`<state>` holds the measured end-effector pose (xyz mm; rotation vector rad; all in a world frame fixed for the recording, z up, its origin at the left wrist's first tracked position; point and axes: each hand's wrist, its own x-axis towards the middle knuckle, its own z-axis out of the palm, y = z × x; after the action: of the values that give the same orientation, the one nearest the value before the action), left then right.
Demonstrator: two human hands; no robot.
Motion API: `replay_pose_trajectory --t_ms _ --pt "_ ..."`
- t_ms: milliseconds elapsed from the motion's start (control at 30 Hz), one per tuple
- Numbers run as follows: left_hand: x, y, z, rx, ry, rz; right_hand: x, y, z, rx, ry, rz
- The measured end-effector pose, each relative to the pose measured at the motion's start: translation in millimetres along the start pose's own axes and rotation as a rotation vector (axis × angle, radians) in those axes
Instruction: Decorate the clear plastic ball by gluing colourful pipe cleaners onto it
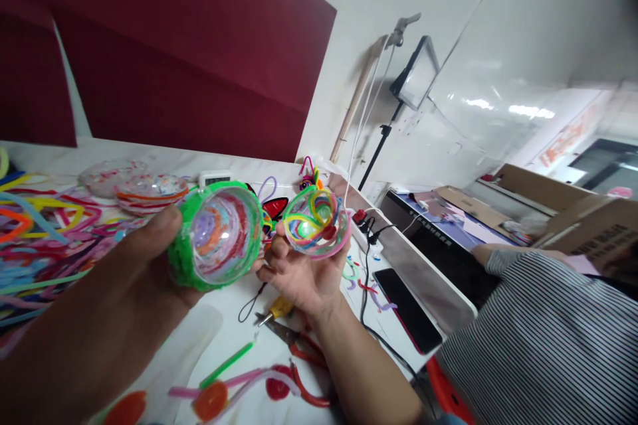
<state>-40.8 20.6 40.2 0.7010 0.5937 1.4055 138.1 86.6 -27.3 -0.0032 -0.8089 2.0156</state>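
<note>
My left hand (149,265) is wrapped round a clear plastic half-shell (222,232) with fuzzy green pipe cleaner covering its outside. Its open side faces me, and orange, lilac, red and white rings show within. To the right, my right hand (309,279) grips a clear plastic dome (319,222) with a pink rim. Looped yellow, blue, green and red strands show in or through that dome; which side they lie on I cannot tell. The two pieces are held apart above the white table (214,332). Below my right hand lie scissors (306,348) with red handles and a yellow-handled tool (279,309).
Colourful pipe cleaners (44,232) pile up at the left, beside clear plastic shells (152,191). Cut strips, including a green one (226,365), lie in front. A black phone (407,311) and cables are at the right. A person in a striped shirt (538,339) is near the right edge.
</note>
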Motion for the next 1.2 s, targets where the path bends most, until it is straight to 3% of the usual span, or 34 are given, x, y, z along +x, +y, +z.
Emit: replay_pose_trajectory --t_ms 100,167,300,700,1200 --pt "3.5 -3.7 4.3 0.056 0.058 0.107 0.9 0.1 1.5 -0.035 0.040 -0.006" --pt "7.5 -7.5 3.7 0.070 0.036 0.154 1.4 -0.1 3.4 -0.064 0.071 -0.015" --pt "12.7 -10.3 0.9 0.113 -0.020 0.133 1.6 -0.7 8.5 -0.111 0.135 -0.037" --pt "21.2 -30.5 -10.1 0.274 0.070 0.224 0.6 10.0 15.8 -0.491 0.374 -0.175" --pt "24.8 -41.1 -18.1 0.432 0.043 0.427 -5.9 15.8 18.2 -0.673 0.399 -0.179"
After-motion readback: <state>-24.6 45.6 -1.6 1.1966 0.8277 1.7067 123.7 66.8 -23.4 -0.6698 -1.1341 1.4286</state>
